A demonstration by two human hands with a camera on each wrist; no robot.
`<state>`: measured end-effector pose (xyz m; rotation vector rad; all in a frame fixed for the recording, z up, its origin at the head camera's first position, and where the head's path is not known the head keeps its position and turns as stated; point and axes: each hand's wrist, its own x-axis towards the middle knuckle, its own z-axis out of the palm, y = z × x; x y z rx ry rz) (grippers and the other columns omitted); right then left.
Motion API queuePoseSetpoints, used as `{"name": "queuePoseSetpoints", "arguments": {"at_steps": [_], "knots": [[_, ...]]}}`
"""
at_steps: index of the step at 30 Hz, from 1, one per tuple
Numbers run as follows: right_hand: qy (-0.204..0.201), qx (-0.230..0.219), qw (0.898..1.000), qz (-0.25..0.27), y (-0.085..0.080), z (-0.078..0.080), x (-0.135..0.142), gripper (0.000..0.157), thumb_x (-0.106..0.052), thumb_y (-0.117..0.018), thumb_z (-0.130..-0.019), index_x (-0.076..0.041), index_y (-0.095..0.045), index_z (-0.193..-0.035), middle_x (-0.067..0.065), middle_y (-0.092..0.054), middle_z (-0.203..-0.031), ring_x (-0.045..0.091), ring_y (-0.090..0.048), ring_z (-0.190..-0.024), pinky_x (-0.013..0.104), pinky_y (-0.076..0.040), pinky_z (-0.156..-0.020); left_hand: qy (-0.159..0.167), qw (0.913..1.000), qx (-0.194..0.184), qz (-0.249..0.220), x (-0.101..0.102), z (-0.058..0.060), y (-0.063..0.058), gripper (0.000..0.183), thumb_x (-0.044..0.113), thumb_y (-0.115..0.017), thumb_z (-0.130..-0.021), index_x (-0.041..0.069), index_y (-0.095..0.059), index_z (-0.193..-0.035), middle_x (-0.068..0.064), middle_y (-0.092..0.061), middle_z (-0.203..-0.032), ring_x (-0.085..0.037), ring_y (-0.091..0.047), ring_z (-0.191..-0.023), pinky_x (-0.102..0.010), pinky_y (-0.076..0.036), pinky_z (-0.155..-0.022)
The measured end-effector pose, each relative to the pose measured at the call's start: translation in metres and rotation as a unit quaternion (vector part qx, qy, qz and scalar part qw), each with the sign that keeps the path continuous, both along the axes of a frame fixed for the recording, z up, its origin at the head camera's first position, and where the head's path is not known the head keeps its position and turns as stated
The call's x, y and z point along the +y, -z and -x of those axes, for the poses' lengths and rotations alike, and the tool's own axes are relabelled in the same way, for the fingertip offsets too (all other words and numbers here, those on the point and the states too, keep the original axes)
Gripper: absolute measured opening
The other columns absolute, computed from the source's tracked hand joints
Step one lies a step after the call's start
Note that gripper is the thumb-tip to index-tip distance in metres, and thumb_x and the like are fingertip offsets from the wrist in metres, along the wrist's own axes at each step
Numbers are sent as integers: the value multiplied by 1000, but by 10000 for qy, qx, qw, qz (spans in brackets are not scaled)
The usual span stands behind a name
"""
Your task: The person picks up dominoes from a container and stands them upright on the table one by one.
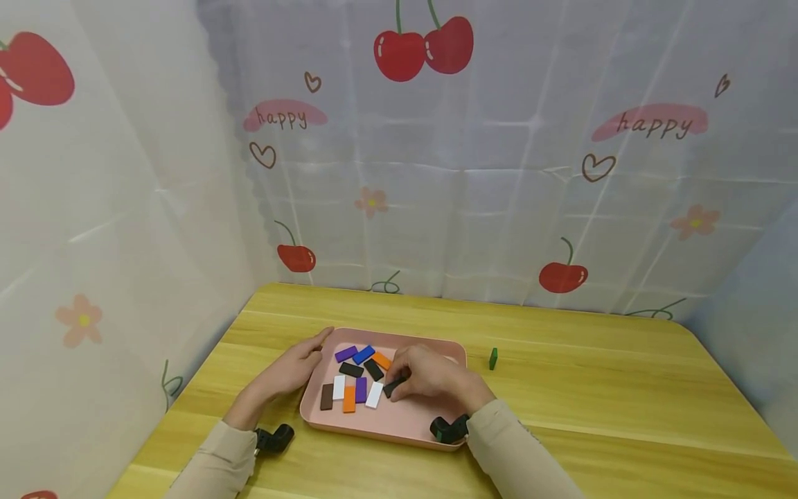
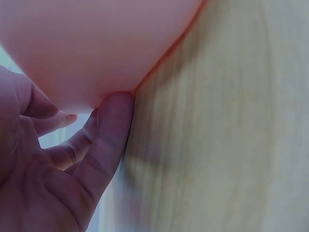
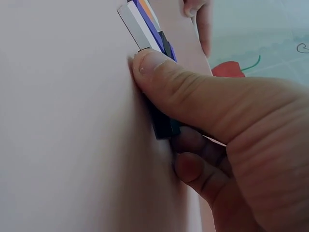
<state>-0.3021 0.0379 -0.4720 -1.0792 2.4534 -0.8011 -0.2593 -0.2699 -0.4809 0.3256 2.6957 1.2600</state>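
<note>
A pink tray (image 1: pixel 399 433) lies on the table with several flat coloured blocks in it. At its far left corner, my left hand (image 1: pixel 291 366) holds the tray, thumb (image 2: pixel 115 113) against the outer wall and fingers around the corner. Over the middle of the tray, my right hand (image 1: pixel 430 373) pinches a black block (image 3: pixel 164 124) between thumb and fingers. Beside that block lies a white one (image 1: pixel 374 396), at the right end of a loose row with purple (image 1: pixel 361 390), orange (image 1: pixel 349 399), white (image 1: pixel 339 387) and brown (image 1: pixel 327 397) blocks.
Farther back in the tray lie purple (image 1: pixel 346 354), blue (image 1: pixel 364 355), orange (image 1: pixel 382 360) and two black blocks (image 1: pixel 352 370). A green block (image 1: pixel 493 359) stands on the wooden table (image 1: pixel 598 388) right of the tray. A cherry-print curtain (image 1: pixel 461 208) hangs behind.
</note>
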Motion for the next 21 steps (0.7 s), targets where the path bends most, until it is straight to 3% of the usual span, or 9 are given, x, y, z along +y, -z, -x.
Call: {"name": "queuePoseSetpoints", "arguments": {"at_steps": [5, 12, 21], "knots": [[-30, 64, 9999, 93, -3, 0, 2, 13, -32, -85, -85, -34, -80, -97, -17, -66, -96, 6, -58, -90, 20, -54, -83, 4, 10000, -26, -32, 1, 0, -1, 54, 17, -34, -113, 8, -22, -165, -11, -22, -172, -33, -18, -159, -55, -18, -129], [324, -115, 9992, 220, -14, -4, 6, 15, -30, -84, -87, -33, -77, -100, -15, -67, -97, 10, -60, -91, 23, -54, -83, 14, 10000, 6, -8, 1, 0, -2, 54, 16, -33, -113, 7, -22, -165, -11, -22, -172, -32, -19, -159, -54, -18, -129], [386, -58, 9981, 476, -25, -8, 12, 15, -30, -83, -89, -28, -72, -100, -10, -65, -88, 11, -58, -83, 22, -52, -70, 39, 10000, -8, -68, 1, -1, -3, 54, 16, -34, -113, 6, -22, -164, -12, -21, -172, -33, -18, -159, -55, -17, -128]]}}
